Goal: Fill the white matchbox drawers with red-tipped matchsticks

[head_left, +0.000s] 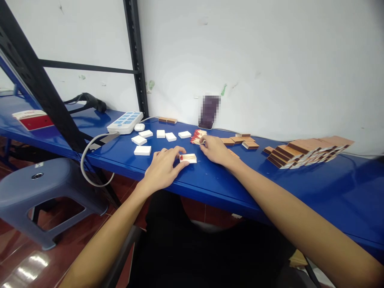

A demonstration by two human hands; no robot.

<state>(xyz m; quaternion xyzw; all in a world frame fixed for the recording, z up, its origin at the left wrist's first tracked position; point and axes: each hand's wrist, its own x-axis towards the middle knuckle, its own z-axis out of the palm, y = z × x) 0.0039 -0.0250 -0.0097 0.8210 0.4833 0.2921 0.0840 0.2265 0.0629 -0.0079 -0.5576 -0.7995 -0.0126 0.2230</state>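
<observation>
My left hand (165, 166) steadies a small white matchbox tray (192, 160) on the blue table, thumb at its near side and index finger at its far side. A few red-tipped matches lie in that tray. Just beyond, my right hand (216, 149) has its fingers curled down onto a loose pile of red-headed matches (198, 135), pinching at its near right edge. Its fingertips are partly hidden, so how many matches they grip does not show. Several white matchbox trays (142, 150) lie to the left of the pile, with no matches visible on them.
Brown matchbox sleeves (250, 145) lie right of my right hand, and a large stack of them (300, 153) stands farther right. A phone (209, 112) leans on the wall. At the left are a power strip (126, 122), a white earbud case (139, 127), a black shelf post and a stool (45, 188).
</observation>
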